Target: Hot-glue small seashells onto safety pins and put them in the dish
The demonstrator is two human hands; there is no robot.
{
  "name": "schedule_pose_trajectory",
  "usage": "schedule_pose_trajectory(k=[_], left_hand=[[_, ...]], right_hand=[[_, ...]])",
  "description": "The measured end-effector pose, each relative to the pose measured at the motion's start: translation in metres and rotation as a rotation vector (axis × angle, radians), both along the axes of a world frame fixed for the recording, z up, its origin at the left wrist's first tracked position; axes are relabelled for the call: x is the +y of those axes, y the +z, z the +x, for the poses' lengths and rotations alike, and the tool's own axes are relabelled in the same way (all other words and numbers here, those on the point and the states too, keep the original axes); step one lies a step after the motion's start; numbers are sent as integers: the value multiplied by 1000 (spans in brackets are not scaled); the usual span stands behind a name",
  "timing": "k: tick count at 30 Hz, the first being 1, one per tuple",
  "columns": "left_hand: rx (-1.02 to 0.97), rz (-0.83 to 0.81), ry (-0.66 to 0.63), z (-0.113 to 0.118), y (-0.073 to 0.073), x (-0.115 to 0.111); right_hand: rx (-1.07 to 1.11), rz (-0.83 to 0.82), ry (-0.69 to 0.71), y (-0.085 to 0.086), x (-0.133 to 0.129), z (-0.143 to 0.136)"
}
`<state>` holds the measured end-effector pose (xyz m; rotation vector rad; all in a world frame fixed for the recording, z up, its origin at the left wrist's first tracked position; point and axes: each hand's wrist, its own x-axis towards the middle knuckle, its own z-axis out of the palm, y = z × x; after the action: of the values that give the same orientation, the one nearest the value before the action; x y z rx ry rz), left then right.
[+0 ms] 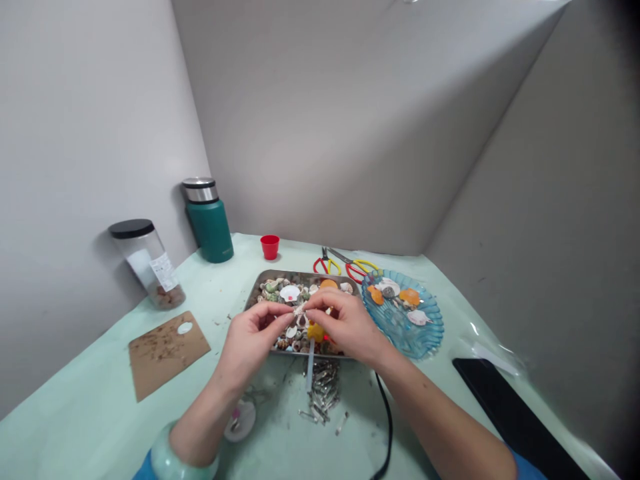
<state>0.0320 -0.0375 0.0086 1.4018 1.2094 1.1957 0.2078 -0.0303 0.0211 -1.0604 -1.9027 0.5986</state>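
Note:
Over a metal tray of many shells, my left hand and my right hand meet fingertip to fingertip. Both are pinched on a small whitish shell piece, whose exact shape is too small to make out. A white scallop shell lies in the tray just beyond the fingers. Close under my right hand is a yellow and red tool, partly hidden, with a translucent glue stick pointing toward me. Small silver metal pins lie in a pile before the tray.
Right of the tray sits a blue scalloped plate with decorated shells. Scissors and a red cup stand behind. At left are a green bottle, a clear jar and cardboard. A black cord runs beside my right forearm.

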Motion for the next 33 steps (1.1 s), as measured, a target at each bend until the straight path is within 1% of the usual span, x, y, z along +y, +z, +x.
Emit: schedule_pose_trajectory(k=[17, 22, 26, 33], left_hand=[[19, -1, 18, -1, -3, 1], [3, -22, 43, 0, -2, 1], [6, -32, 61, 2, -1, 0], [9, -51, 40, 3, -4, -1]], right_hand=[[-8, -30, -7, 1, -1, -1], [17, -114, 18, 1, 0, -2], [25, -191, -18, -2, 1, -4], [58, -250, -57, -7, 0, -7]])
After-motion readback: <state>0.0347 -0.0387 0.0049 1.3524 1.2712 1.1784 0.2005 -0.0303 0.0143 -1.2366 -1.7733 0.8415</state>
